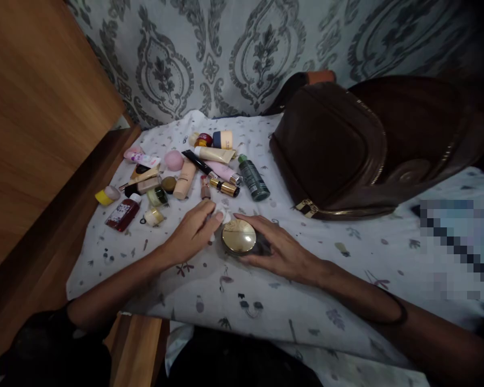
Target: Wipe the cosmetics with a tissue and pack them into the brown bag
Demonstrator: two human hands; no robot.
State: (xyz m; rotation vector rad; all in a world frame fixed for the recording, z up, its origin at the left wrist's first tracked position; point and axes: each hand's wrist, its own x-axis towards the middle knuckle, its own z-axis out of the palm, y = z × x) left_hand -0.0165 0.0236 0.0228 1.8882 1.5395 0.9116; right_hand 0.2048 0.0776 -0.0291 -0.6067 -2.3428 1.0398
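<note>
My right hand grips a round compact with a shiny gold lid, held low over the patterned cloth. Pinched in my left hand is a crumpled white tissue, close to the compact's upper left edge. Just beyond my hands lie a gold tube, a lipstick and a dark green bottle. A beige tube and a black tube rest among other cosmetics. Left of these are a dark red bottle and several small jars.
A large brown leather bag stands at the right, its zip trimmed in gold. Wooden furniture borders the left side. Behind everything hangs a grey patterned curtain. At far right lies a blurred-out flat item.
</note>
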